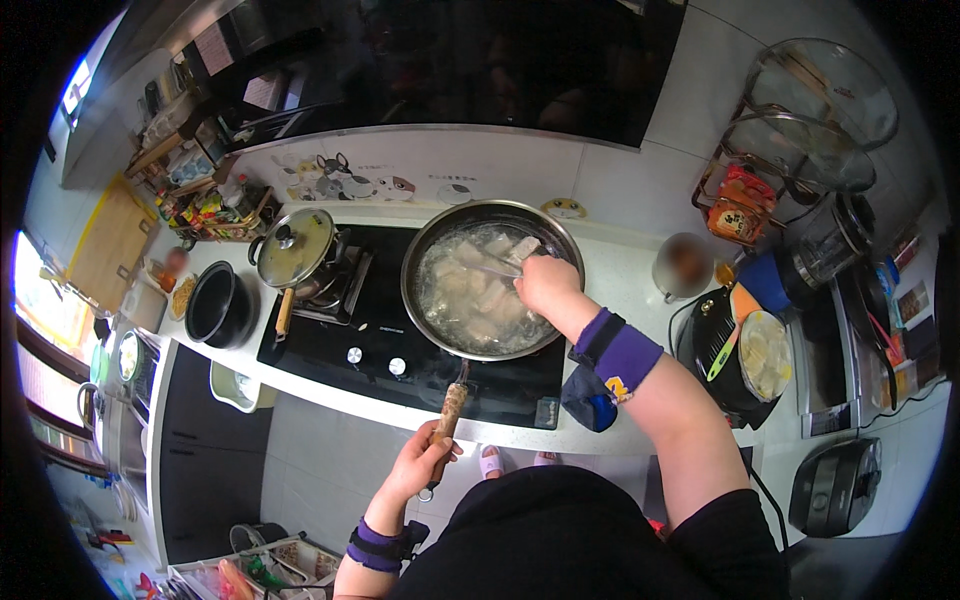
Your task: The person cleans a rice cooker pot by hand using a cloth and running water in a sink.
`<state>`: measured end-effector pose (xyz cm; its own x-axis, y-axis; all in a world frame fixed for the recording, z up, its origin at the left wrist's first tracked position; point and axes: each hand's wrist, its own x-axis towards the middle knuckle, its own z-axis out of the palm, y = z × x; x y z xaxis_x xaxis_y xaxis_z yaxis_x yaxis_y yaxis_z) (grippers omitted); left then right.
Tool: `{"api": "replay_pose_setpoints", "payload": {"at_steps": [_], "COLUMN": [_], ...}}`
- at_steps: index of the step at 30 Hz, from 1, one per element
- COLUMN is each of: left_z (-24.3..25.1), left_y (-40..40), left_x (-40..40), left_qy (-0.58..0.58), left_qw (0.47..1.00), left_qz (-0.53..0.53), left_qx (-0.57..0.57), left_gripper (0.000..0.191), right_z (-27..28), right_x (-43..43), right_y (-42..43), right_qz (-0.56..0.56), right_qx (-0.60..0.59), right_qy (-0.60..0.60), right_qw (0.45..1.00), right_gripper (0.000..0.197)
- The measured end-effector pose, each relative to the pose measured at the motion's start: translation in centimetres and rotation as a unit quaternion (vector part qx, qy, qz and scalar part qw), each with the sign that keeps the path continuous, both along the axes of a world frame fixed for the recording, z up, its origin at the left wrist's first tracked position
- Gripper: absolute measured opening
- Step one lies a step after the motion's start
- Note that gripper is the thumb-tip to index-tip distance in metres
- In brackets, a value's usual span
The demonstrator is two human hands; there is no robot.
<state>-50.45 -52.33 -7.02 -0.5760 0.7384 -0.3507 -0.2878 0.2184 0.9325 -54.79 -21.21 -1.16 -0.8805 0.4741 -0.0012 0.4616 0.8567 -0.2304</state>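
A large round metal pan stands on the black gas hob, full of bubbling cloudy liquid with pale chunks of food in it. My left hand is closed around the worn wooden handle of the pan. Over the pan's right side, my right hand grips a thin metal utensil, its far part among the chunks; its exact kind cannot be told. One pale chunk sits just beyond my right fingers, and whether the utensil touches it is unclear.
Left on the hob stands a pot with a glass lid, its wooden handle towards me. A black bowl is further left. A dark folded cloth lies at the counter's front edge. Rightward are a metal cup, a blender and glass lids.
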Motion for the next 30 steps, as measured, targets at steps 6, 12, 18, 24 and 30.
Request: {"api": "replay_pose_setpoints", "payload": {"at_steps": [6, 12, 18, 24, 30], "left_z": [-0.4, 0.2, -0.2, -0.3, 0.4], "left_y": [0.0, 0.1, -0.1, 0.2, 0.1], "left_x": [-0.2, -0.1, -0.1, -0.2, 0.0], "left_qy": [-0.004, 0.011, -0.024, -0.023, -0.029], "left_qw": [1.0, 1.0, 1.0, 1.0, 1.0], "left_qz": [-0.01, -0.016, 0.003, -0.007, 0.003], "left_qx": [0.0, -0.002, 0.01, 0.007, 0.008], "left_gripper": [0.036, 0.036, 0.034, 0.034, 0.035], "right_z": [-0.9, 1.3, 2.1, -0.6, -0.6], "right_x": [3.5, 7.9, 10.7, 8.8, 7.4], "right_y": [0.0, 0.2, -1.8, -1.2, 1.4], "right_qz": [0.036, 0.074, 0.13, 0.119, 0.061], "right_qx": [0.007, -0.002, 0.004, 0.034, 0.035], "right_qy": [0.009, -0.021, 0.04, 0.039, 0.041], "right_qw": [0.999, 0.997, 0.991, 0.992, 0.997], "right_gripper": [0.023, 0.021, 0.019, 0.016, 0.016]}}
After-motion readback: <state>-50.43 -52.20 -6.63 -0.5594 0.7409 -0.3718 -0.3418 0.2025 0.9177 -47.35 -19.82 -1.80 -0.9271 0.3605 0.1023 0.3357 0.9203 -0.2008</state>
